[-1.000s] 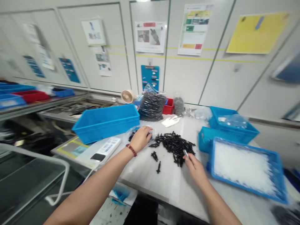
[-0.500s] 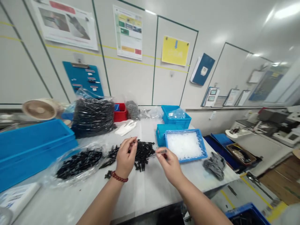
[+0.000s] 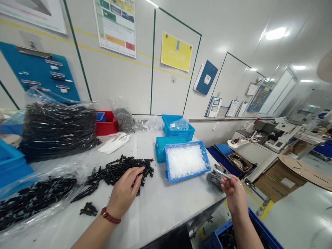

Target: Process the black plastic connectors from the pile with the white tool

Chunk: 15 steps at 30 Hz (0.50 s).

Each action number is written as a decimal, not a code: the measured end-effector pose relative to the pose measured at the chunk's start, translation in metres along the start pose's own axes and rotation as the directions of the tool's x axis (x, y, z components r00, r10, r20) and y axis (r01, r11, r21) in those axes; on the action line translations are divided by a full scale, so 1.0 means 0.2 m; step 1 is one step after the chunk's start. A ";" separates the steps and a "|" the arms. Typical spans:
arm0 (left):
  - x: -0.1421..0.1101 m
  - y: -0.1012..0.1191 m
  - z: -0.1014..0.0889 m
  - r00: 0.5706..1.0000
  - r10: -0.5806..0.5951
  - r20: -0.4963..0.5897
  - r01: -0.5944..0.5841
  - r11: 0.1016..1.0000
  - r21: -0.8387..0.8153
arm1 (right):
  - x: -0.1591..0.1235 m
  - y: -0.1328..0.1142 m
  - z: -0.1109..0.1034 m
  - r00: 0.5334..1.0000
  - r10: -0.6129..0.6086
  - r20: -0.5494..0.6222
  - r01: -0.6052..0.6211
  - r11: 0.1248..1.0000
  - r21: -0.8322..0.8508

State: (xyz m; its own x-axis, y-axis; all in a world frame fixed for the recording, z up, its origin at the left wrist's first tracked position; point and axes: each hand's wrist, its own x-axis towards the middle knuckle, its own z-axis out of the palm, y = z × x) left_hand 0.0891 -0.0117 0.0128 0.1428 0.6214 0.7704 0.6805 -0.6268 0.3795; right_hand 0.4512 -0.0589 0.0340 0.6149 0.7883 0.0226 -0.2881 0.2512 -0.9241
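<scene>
Clock: you stand at 6, the far wall is at 12, and the centre is the white tabletop (image 3: 166, 204).
Left hand: your left hand (image 3: 124, 193), with a beaded bracelet (image 3: 110, 217) on its wrist, rests at 7 o'clock, against the near edge of the loose black plastic parts (image 3: 119, 171).
Left grip: the fingers curl and press together at the pile; you cannot tell whether they pinch a piece.
Right hand: your right hand (image 3: 234, 193) is raised at 4 o'clock, past the tabletop's edge.
Right grip: thumb and forefinger pinch a slim metal tool (image 3: 222, 172), its tip pointing toward a grey cloth (image 3: 214, 180).
Black parts: the loose pile lies at 9 o'clock, with a small clump (image 3: 88, 209) just near it at 8.
Beside the pile: a clear bag of more black parts (image 3: 33, 197) lies at 8 to 9 o'clock, and a large bagged bundle (image 3: 57, 131) sits at 10.
Tray: a blue tray of white granules (image 3: 185, 160) sits at 2 o'clock, overlapping a teal bin (image 3: 160, 149).
Far edge: white gloves (image 3: 114, 143) lie at 11 o'clock, before a red bin (image 3: 106, 124).
</scene>
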 end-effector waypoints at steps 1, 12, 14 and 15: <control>0.00 0.00 0.00 1.000 0.006 0.003 -0.006 1.000 0.005 | 0.01 0.02 0.00 1.000 0.002 -0.011 -0.002 1.000 -0.003; -0.02 -0.02 0.02 0.999 0.022 0.027 -0.023 0.999 0.037 | 0.12 0.11 0.07 1.000 -0.016 -0.005 0.016 0.997 -0.081; -0.02 -0.03 0.02 1.000 0.018 0.026 -0.019 0.999 0.038 | 0.13 0.11 0.09 1.000 -0.030 0.007 0.031 0.994 -0.108; -0.02 -0.03 0.02 1.000 0.016 0.024 -0.017 0.999 0.037 | 0.13 0.11 0.10 0.999 -0.037 0.012 0.038 0.992 -0.122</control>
State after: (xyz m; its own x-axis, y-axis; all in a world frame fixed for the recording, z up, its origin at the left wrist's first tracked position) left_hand 0.0873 -0.0085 0.0059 0.1706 0.6222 0.7641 0.7042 -0.6194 0.3472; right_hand 0.4469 -0.0211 0.0223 0.6161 0.7853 0.0609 -0.1730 0.2104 -0.9622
